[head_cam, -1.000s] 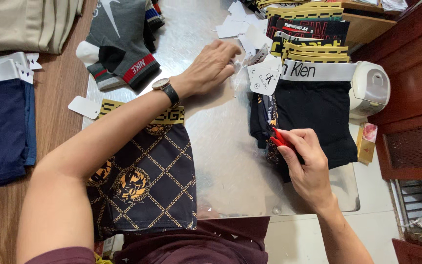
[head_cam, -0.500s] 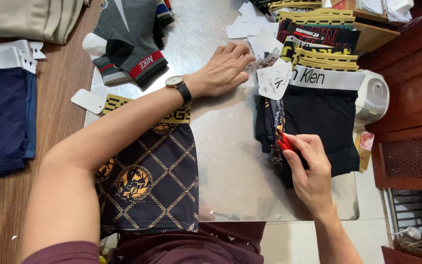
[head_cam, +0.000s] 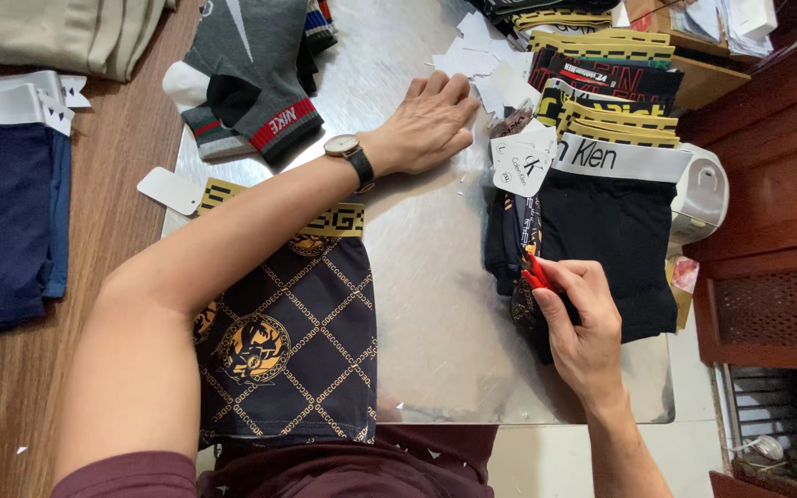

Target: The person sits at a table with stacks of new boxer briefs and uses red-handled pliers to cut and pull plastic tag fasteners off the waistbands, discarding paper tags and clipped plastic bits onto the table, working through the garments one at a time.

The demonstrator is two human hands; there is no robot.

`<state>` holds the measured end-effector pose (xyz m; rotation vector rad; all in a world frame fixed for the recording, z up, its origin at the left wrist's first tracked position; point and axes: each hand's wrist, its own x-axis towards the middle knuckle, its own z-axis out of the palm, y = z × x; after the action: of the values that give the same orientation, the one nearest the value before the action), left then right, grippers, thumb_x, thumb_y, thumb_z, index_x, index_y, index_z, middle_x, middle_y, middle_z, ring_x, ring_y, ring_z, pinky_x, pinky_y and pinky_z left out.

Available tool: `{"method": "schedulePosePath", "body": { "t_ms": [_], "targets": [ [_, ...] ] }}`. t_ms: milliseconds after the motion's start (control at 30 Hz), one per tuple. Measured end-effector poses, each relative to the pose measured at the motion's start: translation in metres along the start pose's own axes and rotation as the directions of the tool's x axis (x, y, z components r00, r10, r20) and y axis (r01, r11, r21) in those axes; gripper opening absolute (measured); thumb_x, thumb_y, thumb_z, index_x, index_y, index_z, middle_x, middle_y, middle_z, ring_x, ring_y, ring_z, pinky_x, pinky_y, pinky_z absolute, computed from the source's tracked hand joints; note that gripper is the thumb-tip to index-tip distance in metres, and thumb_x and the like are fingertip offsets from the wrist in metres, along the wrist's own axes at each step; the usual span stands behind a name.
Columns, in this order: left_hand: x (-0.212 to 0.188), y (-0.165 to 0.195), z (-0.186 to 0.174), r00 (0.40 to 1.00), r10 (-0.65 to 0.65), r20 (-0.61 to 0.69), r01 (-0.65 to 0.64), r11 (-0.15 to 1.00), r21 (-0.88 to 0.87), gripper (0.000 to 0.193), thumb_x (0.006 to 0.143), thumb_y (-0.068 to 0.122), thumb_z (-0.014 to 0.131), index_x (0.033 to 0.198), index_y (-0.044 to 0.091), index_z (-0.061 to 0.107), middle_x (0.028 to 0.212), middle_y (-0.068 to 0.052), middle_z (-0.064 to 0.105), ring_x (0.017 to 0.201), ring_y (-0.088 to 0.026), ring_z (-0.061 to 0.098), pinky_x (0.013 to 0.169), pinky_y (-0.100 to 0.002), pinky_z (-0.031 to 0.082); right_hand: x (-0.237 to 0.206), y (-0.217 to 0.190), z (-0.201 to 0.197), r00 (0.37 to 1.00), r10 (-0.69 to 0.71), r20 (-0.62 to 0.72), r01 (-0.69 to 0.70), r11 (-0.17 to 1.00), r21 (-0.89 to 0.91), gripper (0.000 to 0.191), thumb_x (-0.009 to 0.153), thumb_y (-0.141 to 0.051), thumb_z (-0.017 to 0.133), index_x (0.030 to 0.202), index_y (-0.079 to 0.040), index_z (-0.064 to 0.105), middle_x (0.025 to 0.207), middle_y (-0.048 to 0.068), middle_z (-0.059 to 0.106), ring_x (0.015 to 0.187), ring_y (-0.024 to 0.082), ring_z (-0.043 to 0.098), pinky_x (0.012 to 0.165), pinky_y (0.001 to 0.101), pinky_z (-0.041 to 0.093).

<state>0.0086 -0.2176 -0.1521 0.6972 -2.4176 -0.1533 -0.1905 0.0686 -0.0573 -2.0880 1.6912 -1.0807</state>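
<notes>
Nearest to me, at six o'clock, lies the dark patterned underwear with gold chain print [head_cam: 297, 341]; my left forearm covers part of its yellow waistband. At four o'clock my right hand [head_cam: 583, 327] is closed, the fingers pinching a small red tool [head_cam: 537, 275] against the edge of the black underwear with the white waistband [head_cam: 615, 231]. Most of the tool is hidden, so I cannot tell what kind it is. At twelve o'clock my left hand [head_cam: 426, 124] rests flat, fingers together, on the shiny metal sheet [head_cam: 435, 304], touching white paper tags [head_cam: 477, 60]. Farther away, grey socks [head_cam: 251, 83] are cut off by the frame.
</notes>
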Motion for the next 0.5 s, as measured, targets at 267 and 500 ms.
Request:
{"method": "schedulePosePath", "body": {
  "t_ms": [267, 500],
  "targets": [
    [0.017, -0.002, 0.007, 0.999, 0.019, -0.043, -0.016, 0.998, 0.062, 0.041, 0.096, 0.03, 0.052, 0.128, 0.004, 0.056, 0.114, -0.015, 0.048, 0.105, -0.032, 0.044, 0.094, -0.049, 0.034, -0.001, 0.0, -0.001, 1.0, 0.007, -0.002, -0.007, 1.0, -0.003, 0.029, 0.098, -0.009, 0.069, 0.126, 0.001, 0.068, 0.106, 0.008, 0.061, 0.093, 0.017, 0.061, 0.082, 0.0265, 0.05],
    [0.014, 0.003, -0.005, 0.992, -0.057, 0.112, 0.062, 0.997, -0.042, 0.032, 0.099, 0.028, 0.047, 0.117, 0.006, 0.061, 0.109, -0.015, 0.049, 0.103, -0.031, 0.046, 0.096, -0.047, 0.037, -0.002, 0.0, -0.001, 1.0, 0.017, 0.004, -0.017, 1.0, 0.021, 0.03, 0.098, -0.01, 0.069, 0.126, 0.001, 0.068, 0.106, 0.008, 0.061, 0.092, 0.017, 0.06, 0.081, 0.0266, 0.05]
  ]
}}
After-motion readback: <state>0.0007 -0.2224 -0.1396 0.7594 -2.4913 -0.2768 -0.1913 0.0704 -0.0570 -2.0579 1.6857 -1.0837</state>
